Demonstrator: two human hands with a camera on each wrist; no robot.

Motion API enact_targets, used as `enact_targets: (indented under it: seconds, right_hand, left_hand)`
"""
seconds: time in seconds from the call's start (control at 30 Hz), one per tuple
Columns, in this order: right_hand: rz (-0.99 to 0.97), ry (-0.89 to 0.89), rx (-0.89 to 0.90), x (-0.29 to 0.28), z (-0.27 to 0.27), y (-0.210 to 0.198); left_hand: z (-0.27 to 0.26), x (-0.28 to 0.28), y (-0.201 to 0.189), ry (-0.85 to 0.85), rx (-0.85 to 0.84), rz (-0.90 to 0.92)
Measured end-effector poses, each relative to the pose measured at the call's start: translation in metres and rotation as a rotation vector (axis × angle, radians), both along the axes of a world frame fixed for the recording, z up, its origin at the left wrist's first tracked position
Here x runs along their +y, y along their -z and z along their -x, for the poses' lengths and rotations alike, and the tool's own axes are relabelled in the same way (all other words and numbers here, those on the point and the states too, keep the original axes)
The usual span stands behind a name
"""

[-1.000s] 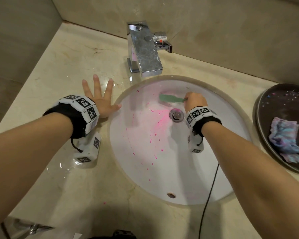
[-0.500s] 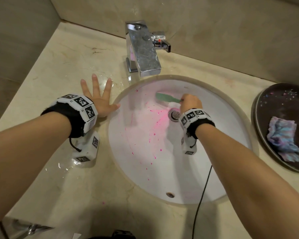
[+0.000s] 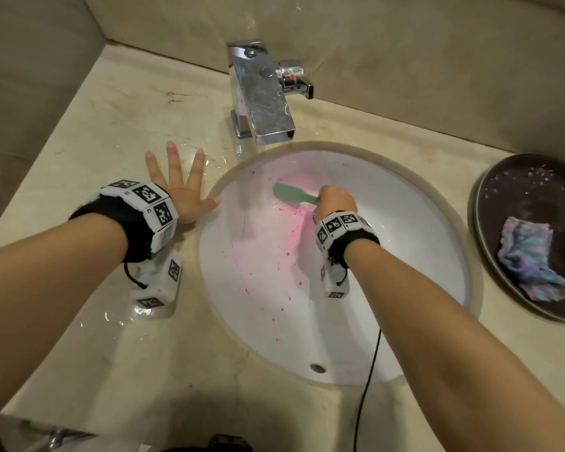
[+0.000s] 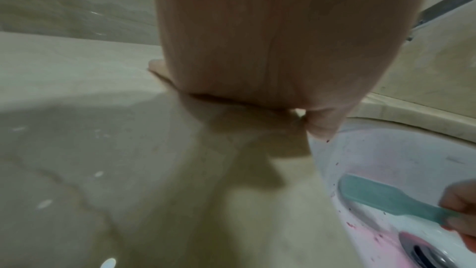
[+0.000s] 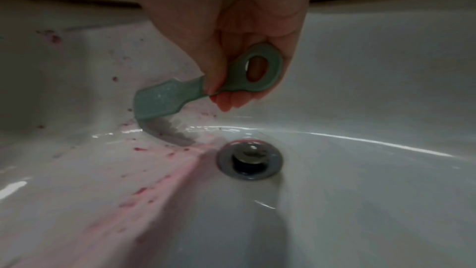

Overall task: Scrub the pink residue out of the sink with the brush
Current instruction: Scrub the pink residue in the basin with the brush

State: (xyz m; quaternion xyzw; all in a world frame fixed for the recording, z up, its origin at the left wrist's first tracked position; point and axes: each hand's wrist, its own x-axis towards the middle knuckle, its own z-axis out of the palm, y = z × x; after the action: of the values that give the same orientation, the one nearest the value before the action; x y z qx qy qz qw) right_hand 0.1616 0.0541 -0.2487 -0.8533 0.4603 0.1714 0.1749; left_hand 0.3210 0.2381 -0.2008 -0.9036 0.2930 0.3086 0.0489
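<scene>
My right hand (image 3: 335, 201) grips the green plastic brush (image 3: 294, 193) to scrub the white basin (image 3: 405, 243), while my left hand (image 3: 183, 194) lies splayed flat beside it for bracing.

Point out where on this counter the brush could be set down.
Bare counter lies behind the left hand, left of the faucet, and in front of the sink rim. The right side is crowded by the dark plate holding a cloth.

counter (image 3: 118, 102): beige marble, wet | on it: faucet (image 3: 261, 102), dark plate (image 3: 496, 203)
</scene>
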Motion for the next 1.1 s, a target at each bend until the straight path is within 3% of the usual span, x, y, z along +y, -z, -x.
enact_targets:
  seconds: [0.2, 0.43, 0.67, 0.87, 1.1]
  right_hand:
    - [0.006, 0.192, 0.054, -0.017, 0.032, 0.002]
    - [-0.066, 0.008, 0.036, 0.004, -0.001, 0.006]
    - [0.013, 0.22, 0.048, -0.018, 0.033, 0.001]
    - [0.022, 0.148, 0.064, -0.015, 0.026, 0.002]
    - [0.093, 0.251, 0.072, -0.041, 0.049, -0.002]
  left_hand:
    - [-0.001, 0.001, 0.005, 0.013, -0.034, 0.017]
    - [-0.002, 0.001, 0.002, 0.01, -0.018, 0.011]
    - [0.0, 0.0, 0.003, 0.006, -0.022, 0.037]
    - [-0.002, 0.001, 0.004, 0.011, -0.02, 0.025]
    - [0.001, 0.0, 0.001, 0.015, -0.029, 0.044]
